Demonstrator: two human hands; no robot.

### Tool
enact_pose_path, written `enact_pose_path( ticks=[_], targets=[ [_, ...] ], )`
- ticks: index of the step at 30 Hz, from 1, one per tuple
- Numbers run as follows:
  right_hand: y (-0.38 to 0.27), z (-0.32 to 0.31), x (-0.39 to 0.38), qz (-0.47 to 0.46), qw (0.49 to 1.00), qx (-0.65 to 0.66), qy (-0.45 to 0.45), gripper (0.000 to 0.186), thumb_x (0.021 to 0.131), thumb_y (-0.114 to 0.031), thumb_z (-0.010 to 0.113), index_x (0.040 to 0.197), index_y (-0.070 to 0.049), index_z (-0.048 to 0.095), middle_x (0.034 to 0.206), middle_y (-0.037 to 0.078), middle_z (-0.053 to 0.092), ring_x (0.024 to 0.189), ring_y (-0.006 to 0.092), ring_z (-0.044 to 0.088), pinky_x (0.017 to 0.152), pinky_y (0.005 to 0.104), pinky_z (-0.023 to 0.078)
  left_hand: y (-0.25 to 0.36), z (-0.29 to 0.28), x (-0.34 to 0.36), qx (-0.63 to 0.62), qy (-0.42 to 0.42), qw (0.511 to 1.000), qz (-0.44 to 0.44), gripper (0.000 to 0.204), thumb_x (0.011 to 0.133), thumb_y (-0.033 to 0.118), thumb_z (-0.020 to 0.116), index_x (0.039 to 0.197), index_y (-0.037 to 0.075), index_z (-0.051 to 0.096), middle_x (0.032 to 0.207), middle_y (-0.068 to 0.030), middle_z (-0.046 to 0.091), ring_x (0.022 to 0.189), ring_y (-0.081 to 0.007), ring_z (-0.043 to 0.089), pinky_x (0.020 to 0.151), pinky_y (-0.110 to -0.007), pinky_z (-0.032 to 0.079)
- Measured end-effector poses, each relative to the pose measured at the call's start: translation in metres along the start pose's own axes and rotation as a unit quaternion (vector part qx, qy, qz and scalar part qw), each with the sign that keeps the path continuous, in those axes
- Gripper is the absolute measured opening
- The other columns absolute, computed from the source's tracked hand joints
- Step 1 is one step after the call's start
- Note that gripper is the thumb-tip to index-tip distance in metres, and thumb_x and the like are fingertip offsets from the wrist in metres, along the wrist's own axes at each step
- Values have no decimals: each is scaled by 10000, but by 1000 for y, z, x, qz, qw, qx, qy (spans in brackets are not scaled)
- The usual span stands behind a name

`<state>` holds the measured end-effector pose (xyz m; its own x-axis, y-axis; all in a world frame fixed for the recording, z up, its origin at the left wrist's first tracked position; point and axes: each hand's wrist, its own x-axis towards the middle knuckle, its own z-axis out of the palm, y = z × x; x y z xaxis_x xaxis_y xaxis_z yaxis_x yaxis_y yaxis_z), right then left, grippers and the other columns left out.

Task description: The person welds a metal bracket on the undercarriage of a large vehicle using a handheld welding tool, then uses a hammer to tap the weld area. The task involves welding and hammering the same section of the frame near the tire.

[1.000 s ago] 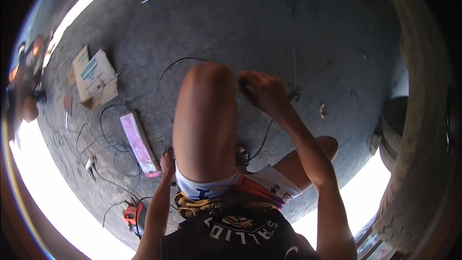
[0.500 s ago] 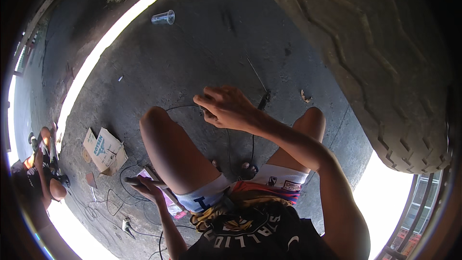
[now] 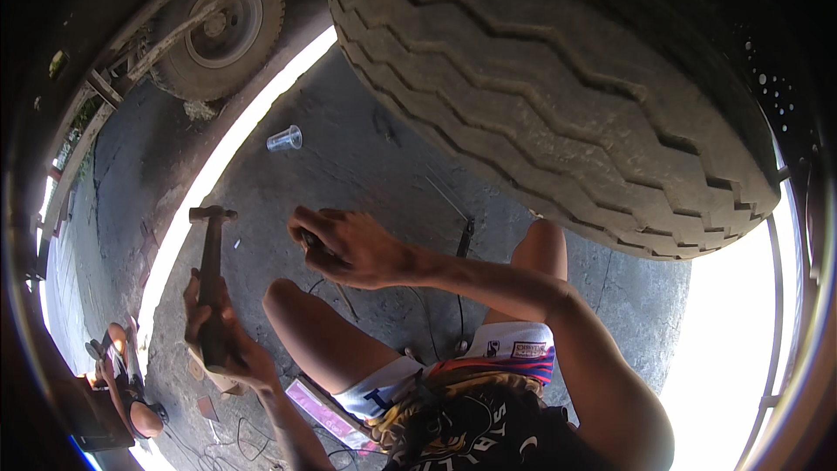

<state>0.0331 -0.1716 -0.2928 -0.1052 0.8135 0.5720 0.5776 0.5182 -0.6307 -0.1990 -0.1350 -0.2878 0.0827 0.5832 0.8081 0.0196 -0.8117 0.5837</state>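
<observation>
left hand (image 3: 237, 342) gripping hammer (image 3: 211, 262), right hand (image 3: 356, 249) clasping dark object (image 3: 314, 242), clear cup (image 3: 284, 139) lying sideways

Looks like a vehicle repair workshop: big truck tyre (image 3: 540, 113) (zigzag tread) close by, mounted wheel (image 3: 225, 26) beyond, hammer (image 3: 212, 253), loose cables (image 3: 248, 443) on grey concrete floor (image 3: 628, 305).

Tyre (image 3: 540, 105) blocks upper R, gap R of hammer (image 3: 211, 257) prob. passable.
</observation>
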Motion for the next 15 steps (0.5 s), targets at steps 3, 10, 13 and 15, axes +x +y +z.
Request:
enact_pose_path(
  ticks=[3,10,13,15],
  targets=[
    [-3,8,7,145,955,258,-6,157,964,-166,469,866,-45,488,732,47,535,614,165,544,542,353,455,8,27,3,-13,-51,994,93,202,1006,91,573,1177,66,466,1356,-225,529,1342,-516,443,1065,-649,462],
    [-10,0,3,233,826,514,12,551,986,-518,591,658,-76,583,538,-2,502,450,64,470,408,256,355,17,49,-2,-54,-211,964,156,222,903,138,730,1020,106,544,1243,-139,644,1310,-502,501,1064,-596,476],
    [-19,-19,5,262,857,444,2,484,949,-456,691,723,-28,663,541,-3,530,449,47,462,406,250,342,25,51,2,-3,-274,937,217,252,822,145,804,939,117,583,1219,-114,673,1319,-416,532,1020,-512,529],
    [-25,-30,7,270,861,431,8,442,950,-403,696,733,-19,670,553,-2,538,461,47,465,418,251,337,30,55,4,17,-300,918,258,249,782,97,824,918,116,616,1232,-112,670,1309,-411,543,1014,-491,545]
  ],
)
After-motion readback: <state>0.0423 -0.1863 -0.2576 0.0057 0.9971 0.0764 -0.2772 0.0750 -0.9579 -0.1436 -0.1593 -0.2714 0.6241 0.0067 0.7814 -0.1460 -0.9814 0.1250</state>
